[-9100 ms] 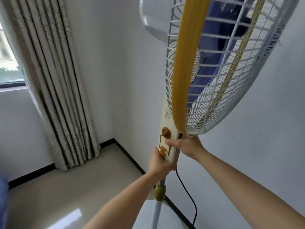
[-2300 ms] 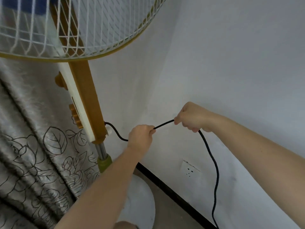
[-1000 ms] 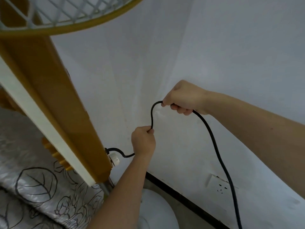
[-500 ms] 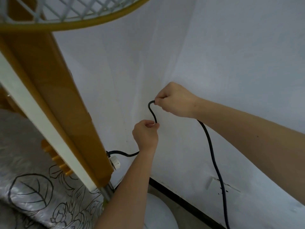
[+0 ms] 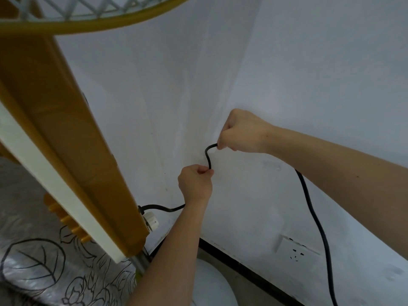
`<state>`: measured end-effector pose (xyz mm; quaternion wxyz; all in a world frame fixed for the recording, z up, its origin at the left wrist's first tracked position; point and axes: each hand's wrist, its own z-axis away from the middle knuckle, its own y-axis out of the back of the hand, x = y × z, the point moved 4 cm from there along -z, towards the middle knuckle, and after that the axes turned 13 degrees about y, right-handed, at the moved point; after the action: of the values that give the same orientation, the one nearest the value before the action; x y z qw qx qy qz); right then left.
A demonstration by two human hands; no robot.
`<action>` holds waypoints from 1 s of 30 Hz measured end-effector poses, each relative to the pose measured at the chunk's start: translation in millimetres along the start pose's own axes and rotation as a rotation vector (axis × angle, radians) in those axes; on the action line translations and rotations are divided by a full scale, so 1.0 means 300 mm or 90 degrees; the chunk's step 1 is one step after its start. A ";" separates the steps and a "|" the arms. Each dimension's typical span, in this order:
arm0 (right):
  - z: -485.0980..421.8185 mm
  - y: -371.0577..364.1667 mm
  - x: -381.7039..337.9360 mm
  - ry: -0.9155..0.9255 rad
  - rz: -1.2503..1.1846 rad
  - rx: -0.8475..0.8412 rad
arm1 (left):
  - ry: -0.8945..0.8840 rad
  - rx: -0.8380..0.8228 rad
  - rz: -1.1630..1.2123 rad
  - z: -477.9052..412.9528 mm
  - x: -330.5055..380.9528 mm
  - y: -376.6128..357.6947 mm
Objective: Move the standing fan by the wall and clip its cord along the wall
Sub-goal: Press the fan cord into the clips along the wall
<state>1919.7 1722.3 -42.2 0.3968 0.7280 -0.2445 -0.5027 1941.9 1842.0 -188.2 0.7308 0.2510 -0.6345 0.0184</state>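
White plastered walls (image 5: 309, 74) meet in a corner behind everything in the head view, with a black baseboard (image 5: 254, 268) along the bottom and a strip of pale floor (image 5: 238, 281) below it. A white wall socket (image 5: 295, 250) sits low on the right-hand wall, just above the baseboard.

At the left, very close to the camera, the standing fan (image 5: 66, 151) stands in the corner. Its mustard and cream column slants across the frame, and the yellow rim of its guard (image 5: 99, 25) arcs over the top edge. A metal pole (image 5: 138, 261) comes out under the column, and the round white base (image 5: 212, 283) rests on the floor near the baseboard. Behind the fan at lower left hangs a grey curtain (image 5: 44, 272) printed with leaf outlines.

The black cord (image 5: 318, 217) leaves the back of the column beside a small white knob (image 5: 151, 219) and runs right until it passes behind the left wrist. The left hand (image 5: 195, 184) pinches it between thumb and curled fingers. From there the cord rises in a short S-bend to the right hand (image 5: 240, 131), whose fist is closed around it, close to the wall. Past the right forearm the cord reappears and hangs down in front of the right-hand wall, passing just right of the socket and out of the bottom edge. Whether it touches the wall cannot be told.
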 end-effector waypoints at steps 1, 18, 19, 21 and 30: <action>0.002 -0.001 0.005 -0.007 0.005 0.002 | 0.009 -0.003 0.004 -0.003 0.000 -0.003; -0.011 -0.049 0.028 -0.029 0.003 0.032 | -0.005 0.017 -0.007 -0.021 -0.007 0.006; -0.012 -0.050 0.031 -0.029 0.005 0.031 | -0.006 0.018 -0.006 -0.022 -0.007 0.005; -0.014 -0.054 0.037 -0.030 0.017 0.029 | -0.019 0.020 -0.013 -0.021 -0.009 0.003; -0.028 -0.075 0.062 -0.028 0.009 0.023 | -0.073 0.047 -0.037 -0.023 -0.013 0.000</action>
<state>1933.6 1723.7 -69.3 0.3818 0.7221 -0.2671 -0.5113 1947.5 1845.9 -192.3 0.6837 0.2967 -0.6667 0.0064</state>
